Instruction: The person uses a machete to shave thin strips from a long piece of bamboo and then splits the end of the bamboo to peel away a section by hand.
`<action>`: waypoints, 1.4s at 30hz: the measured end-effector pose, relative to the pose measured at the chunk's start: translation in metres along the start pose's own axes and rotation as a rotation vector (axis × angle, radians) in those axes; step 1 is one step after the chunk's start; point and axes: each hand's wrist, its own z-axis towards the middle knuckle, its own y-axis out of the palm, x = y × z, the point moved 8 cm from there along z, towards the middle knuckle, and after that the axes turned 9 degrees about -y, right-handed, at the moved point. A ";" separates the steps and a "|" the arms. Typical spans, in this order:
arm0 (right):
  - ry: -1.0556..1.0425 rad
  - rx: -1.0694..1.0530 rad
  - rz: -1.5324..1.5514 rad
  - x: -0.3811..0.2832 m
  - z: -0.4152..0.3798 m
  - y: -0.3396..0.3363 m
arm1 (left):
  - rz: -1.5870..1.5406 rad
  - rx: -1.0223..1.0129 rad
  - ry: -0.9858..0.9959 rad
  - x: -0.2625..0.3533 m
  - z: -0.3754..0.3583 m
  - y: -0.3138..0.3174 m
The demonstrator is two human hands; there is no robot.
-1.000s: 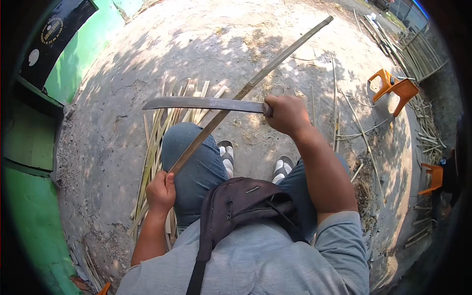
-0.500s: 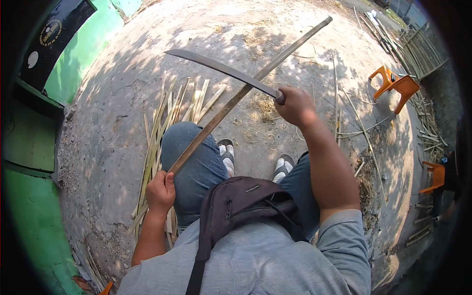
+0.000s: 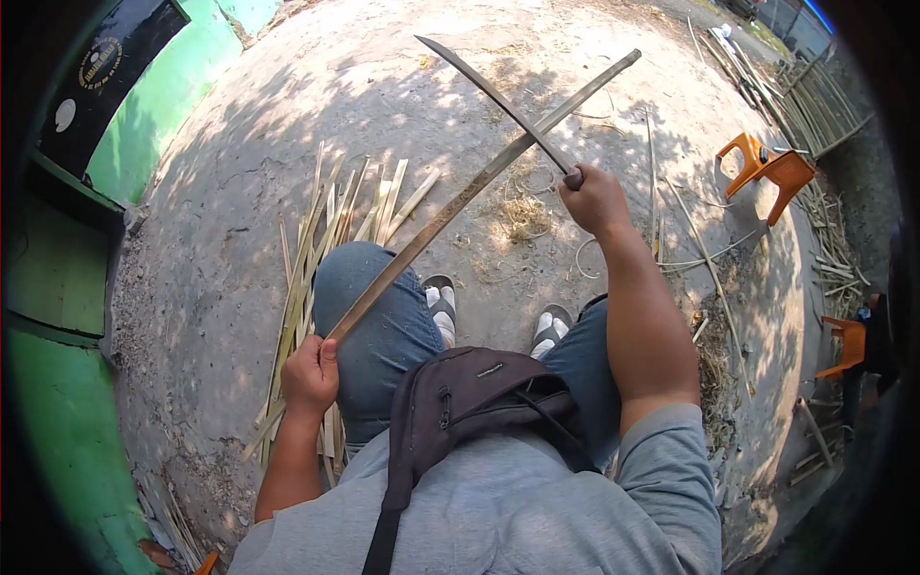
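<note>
A long brown bamboo strip [image 3: 450, 206] slants from lower left to upper right, crossing above my left knee. My left hand [image 3: 310, 374] is closed round its lower end, thumb on top. In my right hand [image 3: 594, 199] is the handle of a machete [image 3: 489, 91], its dark curved blade pointing up and left. The blade crosses the strip near the strip's upper part and seems to touch it. Beside my left leg, many split bamboo strips [image 3: 305, 259] lie in a loose pile on the ground.
An orange stool [image 3: 788, 177] stands at the right, tools on top. Another orange seat [image 3: 845, 347] is lower right, beside a person in dark clothes [image 3: 877, 335]. Bamboo poles [image 3: 824, 105] lie at the upper right. A green wall [image 3: 72, 422] runs along the left.
My right hand has moved slightly right and up the strip, and the machete blade now points more steeply upward. The strip's far end has dipped a little; my left hand has barely moved.
</note>
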 end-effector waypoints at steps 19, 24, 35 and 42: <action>0.087 0.026 0.061 0.027 0.004 0.003 | 0.000 -0.014 -0.010 0.000 0.002 0.000; 0.062 -0.001 0.035 -0.004 0.001 -0.019 | -0.058 -0.025 -0.014 -0.004 0.003 0.007; -0.128 -0.056 0.071 -0.035 -0.003 -0.004 | -0.055 -0.011 -0.047 -0.013 -0.003 0.014; -0.221 -0.070 0.182 -0.064 -0.011 -0.013 | -0.140 -0.052 -0.060 -0.016 -0.002 0.017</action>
